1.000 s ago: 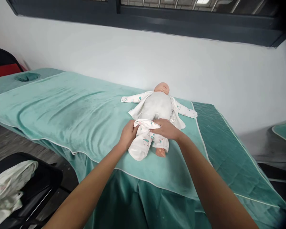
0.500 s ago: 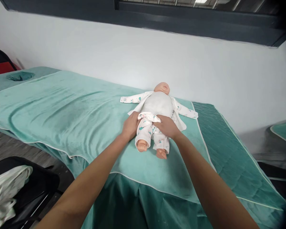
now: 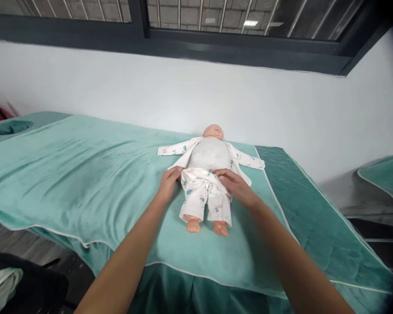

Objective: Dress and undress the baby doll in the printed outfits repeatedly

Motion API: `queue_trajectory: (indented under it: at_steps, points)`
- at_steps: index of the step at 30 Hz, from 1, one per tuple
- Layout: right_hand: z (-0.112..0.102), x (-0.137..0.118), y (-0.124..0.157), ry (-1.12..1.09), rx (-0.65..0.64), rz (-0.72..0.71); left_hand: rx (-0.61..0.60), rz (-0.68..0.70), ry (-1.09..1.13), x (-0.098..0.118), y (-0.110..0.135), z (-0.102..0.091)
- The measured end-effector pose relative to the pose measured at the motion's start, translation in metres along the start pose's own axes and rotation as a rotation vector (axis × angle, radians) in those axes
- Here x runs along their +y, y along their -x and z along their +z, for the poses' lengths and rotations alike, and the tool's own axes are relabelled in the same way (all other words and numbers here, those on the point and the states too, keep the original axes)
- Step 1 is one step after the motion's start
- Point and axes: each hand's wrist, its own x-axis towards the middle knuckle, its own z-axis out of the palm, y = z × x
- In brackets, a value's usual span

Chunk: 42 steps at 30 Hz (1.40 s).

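A baby doll (image 3: 210,153) lies on its back on a teal towel (image 3: 85,174), head toward the wall. It wears an open white printed jacket (image 3: 240,160) and white printed trousers (image 3: 205,198), with both bare feet showing. My left hand (image 3: 168,183) grips the trousers' waistband at the doll's left hip. At the other hip my right hand (image 3: 233,183) pinches the waistband, fingers curled on the cloth.
The towel covers a massage bed (image 3: 308,209) standing against a white wall below a dark-framed window (image 3: 183,39). A black chair (image 3: 29,288) with pale cloth (image 3: 0,285) on it sits at the lower left. Another teal-covered bed (image 3: 384,176) shows at the right edge.
The trousers were bunched low around the doll's legs a second ago; both hands have drawn them up to the waist, and both feet now stick out of the legs.
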Motion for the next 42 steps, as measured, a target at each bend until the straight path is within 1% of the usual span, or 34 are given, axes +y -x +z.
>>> queue_trajectory:
  at_steps: [2,4,5,8,12,15,17,19,22,26,31,34,37,42]
  points:
    - [-0.003,0.013,0.005,-0.093,0.106,-0.025,0.032,-0.109,0.162,-0.001,-0.005,-0.005]
    - [-0.002,0.024,0.008,-0.106,0.189,-0.029,0.032,-0.187,0.204,-0.002,-0.007,-0.008]
    - [0.0,0.028,0.009,-0.105,0.198,-0.034,0.016,-0.211,0.192,-0.002,-0.008,-0.008]
    - [0.005,0.033,0.013,-0.132,0.165,-0.084,-0.088,-0.267,0.152,-0.001,-0.007,-0.009]
    - [0.005,0.029,0.018,-0.134,0.212,-0.12,-0.228,-0.313,0.124,0.0,-0.005,-0.009]
    - [0.003,0.028,0.023,-0.097,0.225,-0.121,-0.3,-0.317,0.088,0.001,-0.004,-0.009]
    - [0.003,0.029,0.025,-0.103,0.244,-0.126,-0.324,-0.276,0.065,0.002,-0.003,-0.009]
    - [0.003,0.031,0.027,-0.113,0.289,-0.14,-0.34,-0.228,0.055,0.004,-0.003,-0.009]
    - [0.003,0.034,0.029,-0.056,0.33,-0.155,-0.363,-0.184,0.077,0.005,-0.003,-0.01]
    - [0.003,0.032,0.032,0.04,0.318,-0.145,-0.336,-0.105,0.113,0.003,-0.004,-0.009]
    - [0.002,0.026,0.033,0.07,0.27,-0.128,-0.321,-0.111,0.121,0.002,-0.004,-0.009]
    - [0.003,0.025,0.033,0.106,0.247,-0.139,-0.309,-0.08,0.119,0.002,-0.004,-0.008]
    - [0.004,0.027,0.031,0.176,0.279,-0.161,-0.244,-0.072,0.106,0.003,-0.004,-0.006]
    - [0.008,0.029,0.028,0.262,0.373,-0.184,-0.09,-0.09,0.137,0.001,-0.005,-0.001]
